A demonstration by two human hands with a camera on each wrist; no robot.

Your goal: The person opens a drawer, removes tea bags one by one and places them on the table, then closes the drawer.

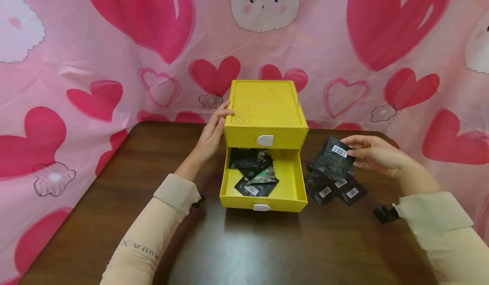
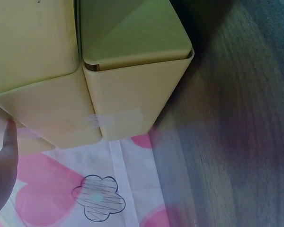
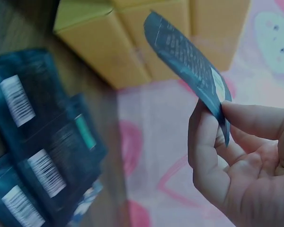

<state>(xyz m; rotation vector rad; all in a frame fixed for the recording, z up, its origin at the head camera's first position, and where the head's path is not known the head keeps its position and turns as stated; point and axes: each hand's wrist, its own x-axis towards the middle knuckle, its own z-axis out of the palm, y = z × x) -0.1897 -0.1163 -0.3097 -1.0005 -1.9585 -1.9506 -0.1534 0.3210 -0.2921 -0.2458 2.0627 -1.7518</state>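
Observation:
Between thumb and fingers, my right hand [image 1: 376, 154] pinches a black sachet [image 1: 335, 157] with a white barcode label, seen nearly edge-on in the right wrist view [image 3: 187, 64]. Below it, several similar black sachets [image 1: 322, 189] lie on the table. My left hand [image 1: 212, 133] rests against the left side of a yellow drawer box [image 1: 265, 102]; a finger touches its side in the left wrist view [image 2: 9, 142]. The lower drawer [image 1: 288, 170] is pulled out, and several black sachets [image 1: 248, 162] and a greenish packet [image 1: 267, 174] lie in its left part.
The upper drawer [image 1: 244, 137] is closed and has a white handle. Dark brown wood forms the table [image 1: 244, 251]. Behind it hangs a pink cloth [image 1: 317, 43] with hearts, reaching down to the table's back edge.

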